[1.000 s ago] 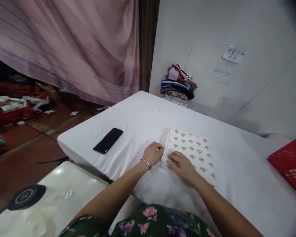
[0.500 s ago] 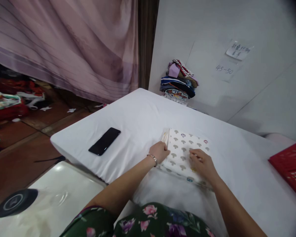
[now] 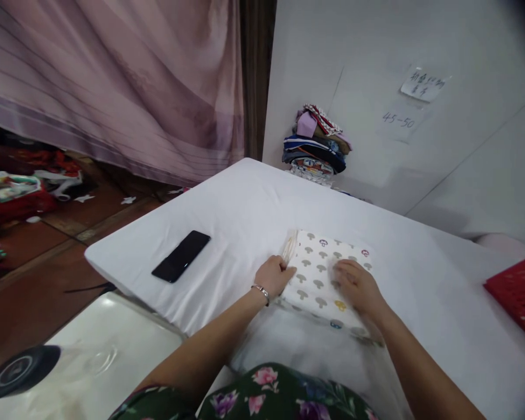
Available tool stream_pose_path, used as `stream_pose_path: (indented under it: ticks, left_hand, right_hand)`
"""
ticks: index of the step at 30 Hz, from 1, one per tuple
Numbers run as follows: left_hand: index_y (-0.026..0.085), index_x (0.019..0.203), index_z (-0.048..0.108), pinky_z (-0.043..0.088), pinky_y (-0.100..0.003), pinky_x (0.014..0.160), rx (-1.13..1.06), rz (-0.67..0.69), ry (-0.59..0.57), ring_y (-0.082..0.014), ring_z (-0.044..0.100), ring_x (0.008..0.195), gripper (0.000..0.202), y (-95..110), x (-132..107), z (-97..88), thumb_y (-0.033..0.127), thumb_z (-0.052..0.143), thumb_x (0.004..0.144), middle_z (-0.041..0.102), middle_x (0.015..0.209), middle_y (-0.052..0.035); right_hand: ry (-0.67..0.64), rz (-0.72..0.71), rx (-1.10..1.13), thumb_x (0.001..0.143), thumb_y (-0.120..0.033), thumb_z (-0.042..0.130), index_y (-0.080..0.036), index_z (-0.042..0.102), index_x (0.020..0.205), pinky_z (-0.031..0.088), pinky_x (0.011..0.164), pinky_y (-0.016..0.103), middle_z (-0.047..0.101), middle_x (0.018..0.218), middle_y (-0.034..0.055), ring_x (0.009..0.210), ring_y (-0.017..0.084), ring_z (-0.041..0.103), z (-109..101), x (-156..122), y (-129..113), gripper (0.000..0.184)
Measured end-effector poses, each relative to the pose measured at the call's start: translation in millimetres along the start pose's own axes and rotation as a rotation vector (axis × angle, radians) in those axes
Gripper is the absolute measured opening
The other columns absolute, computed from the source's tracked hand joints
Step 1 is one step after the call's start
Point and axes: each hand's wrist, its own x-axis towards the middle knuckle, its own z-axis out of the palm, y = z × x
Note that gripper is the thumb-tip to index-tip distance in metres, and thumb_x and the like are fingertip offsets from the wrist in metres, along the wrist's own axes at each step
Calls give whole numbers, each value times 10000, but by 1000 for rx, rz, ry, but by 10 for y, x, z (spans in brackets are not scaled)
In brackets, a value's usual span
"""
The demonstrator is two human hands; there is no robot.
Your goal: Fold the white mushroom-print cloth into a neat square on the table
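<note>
A folded white cloth with a mushroom print (image 3: pixel 319 274) lies on the white table (image 3: pixel 245 216) in front of me. My left hand (image 3: pixel 273 275) rests at the cloth's left edge, fingers curled and pinching the folded layers there. My right hand (image 3: pixel 357 287) lies flat on top of the cloth's right half, fingers stretched out and pressing down.
A black phone (image 3: pixel 181 263) lies on the table to the left. A stack of folded clothes (image 3: pixel 315 146) sits at the far edge against the white wall. A red basket (image 3: pixel 518 294) stands at the right. A pink curtain (image 3: pixel 114 81) hangs at the back left.
My right hand has slid from the cloth's near left part to its right half. The left hand has stayed at the left edge.
</note>
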Motion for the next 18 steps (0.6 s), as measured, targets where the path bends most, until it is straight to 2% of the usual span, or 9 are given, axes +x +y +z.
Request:
stream_pose_path:
  ticks: [3, 6, 10, 12, 14, 16, 18]
  left_hand:
    - [198, 695, 527, 352, -252, 606, 8, 50, 8, -153, 531, 705, 189, 10, -13, 17, 369, 595, 737, 568, 753, -3]
    - [196, 677, 517, 346, -245, 610, -16, 123, 39, -137, 507, 681, 162, -31, -15, 61, 320, 606, 731, 539, 725, 12]
    - [195, 678, 516, 345, -234, 596, -110, 167, 53, -124, 483, 653, 184, -119, -5, 99, 342, 609, 738, 512, 699, 26]
    - [194, 673, 524, 349, -232, 602, -136, 185, 40, -121, 480, 652, 212, -148, 5, 92, 376, 602, 747, 504, 695, 26]
    - [192, 653, 534, 351, -232, 610, -144, 211, 11, -119, 477, 653, 237, -160, 19, 73, 398, 598, 751, 498, 701, 22]
    - [190, 628, 542, 349, -230, 607, -145, 223, -24, -116, 473, 645, 247, -160, 34, 51, 399, 601, 746, 491, 709, 19]
    - [190, 607, 545, 343, -229, 597, -148, 221, -50, -111, 468, 634, 246, -156, 45, 35, 387, 605, 741, 482, 707, 20]
  right_hand:
    - [-15, -87, 3, 839, -300, 451, -213, 648, 990, 455, 881, 373, 618, 1073, 67, 991, 208, 571, 90, 371, -99, 263]
    - [-48, -145, -56, 820, -268, 471, -193, 622, 1069, 413, 929, 383, 616, 1110, 79, 1037, 219, 548, 285, 798, -177, 301]
    - [-164, -144, -118, 791, -267, 520, -177, 546, 1204, 366, 965, 398, 568, 1211, 101, 1129, 242, 484, 527, 1236, -205, 424]
    - [-206, -123, -120, 785, -265, 524, -178, 580, 1156, 386, 929, 379, 601, 1134, 94, 1072, 232, 510, 579, 1355, -194, 385]
    - [-219, -122, -92, 775, -256, 525, -183, 636, 1033, 404, 882, 350, 632, 995, 71, 981, 210, 536, 586, 1415, -185, 290]
    - [-202, -136, -27, 766, -257, 525, -195, 655, 906, 414, 841, 328, 627, 893, 46, 914, 191, 541, 572, 1434, -186, 201]
    - [-159, -127, 73, 767, -283, 518, -207, 641, 855, 419, 816, 316, 620, 894, 33, 903, 182, 539, 562, 1434, -199, 169]
